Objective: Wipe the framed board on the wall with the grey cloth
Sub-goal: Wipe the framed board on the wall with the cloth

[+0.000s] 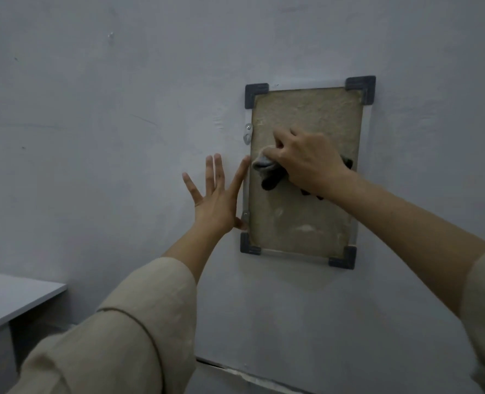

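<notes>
The framed board (306, 115) hangs on the pale wall: a beige panel in a thin silver frame with dark plastic corner caps. My right hand (309, 163) grips the bunched grey cloth (267, 169) and holds it against the middle of the panel. Part of the cloth is hidden under that hand. My left hand (217, 194) lies flat on the wall with fingers spread straight, its forefinger and thumb touching the frame's left edge.
A small metal hanger bracket (247, 134) sits on the frame's left edge above my left hand. A grey tabletop (11, 297) juts in at the lower left. The wall (108, 123) around the board is bare.
</notes>
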Demonstrator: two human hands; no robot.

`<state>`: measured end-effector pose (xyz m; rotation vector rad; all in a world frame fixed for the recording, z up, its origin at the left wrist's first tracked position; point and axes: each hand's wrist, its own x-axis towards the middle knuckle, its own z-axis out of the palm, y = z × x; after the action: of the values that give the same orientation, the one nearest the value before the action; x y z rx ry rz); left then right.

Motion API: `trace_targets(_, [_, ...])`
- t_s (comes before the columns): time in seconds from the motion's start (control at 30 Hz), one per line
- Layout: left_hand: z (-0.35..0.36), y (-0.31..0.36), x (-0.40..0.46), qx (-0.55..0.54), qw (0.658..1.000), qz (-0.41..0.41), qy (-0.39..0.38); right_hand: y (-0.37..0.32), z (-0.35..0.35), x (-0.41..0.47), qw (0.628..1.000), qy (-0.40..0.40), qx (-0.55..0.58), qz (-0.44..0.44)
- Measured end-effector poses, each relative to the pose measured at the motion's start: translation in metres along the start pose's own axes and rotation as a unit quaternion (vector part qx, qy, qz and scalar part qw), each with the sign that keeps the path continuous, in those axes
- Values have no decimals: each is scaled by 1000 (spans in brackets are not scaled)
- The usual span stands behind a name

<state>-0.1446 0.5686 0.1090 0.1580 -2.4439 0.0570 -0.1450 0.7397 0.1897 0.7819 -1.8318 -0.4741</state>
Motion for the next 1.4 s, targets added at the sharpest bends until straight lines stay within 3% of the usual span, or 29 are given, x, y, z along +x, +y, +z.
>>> trace_targets(0.2, [-2, 2, 1, 6, 1000, -4, -2, -26, 9, -28, 975, -90, -11, -201])
trace_targets(0.43, [-3, 2, 0, 11, 1000, 5, -3, 31, 1, -35, 1000, 1, -14, 0])
trace_targets(0.57, [-2, 1, -1, 18, 1000, 3, 5, 15, 8, -84, 994, -32, -8, -105])
trace_targets(0.63, [-1, 1, 0, 24, 1000, -2, 6, 23, 5, -93, 993, -37, -17, -107])
trace_targets(0.83, [-1, 2, 0, 28, 999, -6, 14, 77, -10, -77, 990, 47, 7, 133])
trace_targets(0.93, [-2, 3, 0, 31, 999, -8, 11, 64, -6, -101, 996, 33, 28, 78])
trace_targets(1.1, [-3, 4, -1, 43, 999, -14, 14, 29, 10, -151, 989, -51, -10, -137])
trace_targets(1.17, [-2, 5, -1, 46, 999, -16, 14, 36, 10, -147, 990, -62, -19, -124])
trace_targets(1.3, [-3, 6, -2, 42, 999, -20, 10, 53, 1, -121, 999, 2, 24, 39])
trace_targets(1.4, [-4, 7, -2, 45, 999, -21, 6, 39, 7, -130, 999, 12, 38, 25])
